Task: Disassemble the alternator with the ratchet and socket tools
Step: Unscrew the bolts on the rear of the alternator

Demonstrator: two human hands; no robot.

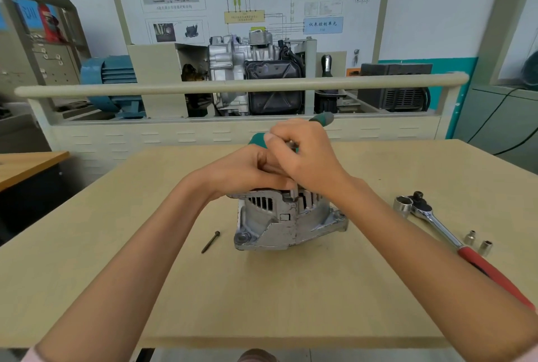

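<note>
A silver alternator stands in the middle of the wooden table. My right hand grips a green-handled driver above it; a metal shaft runs down from the hand to the alternator's top edge. My left hand rests on top of the alternator, its fingers curled against the tool beside my right hand. A long dark bolt lies loose on the table to the left of the alternator. How the fingers lie under the hands is hidden.
A red-handled ratchet lies at the right with a large socket by its head and two small sockets beside the handle. Behind the table stands a railed training bench with an engine unit.
</note>
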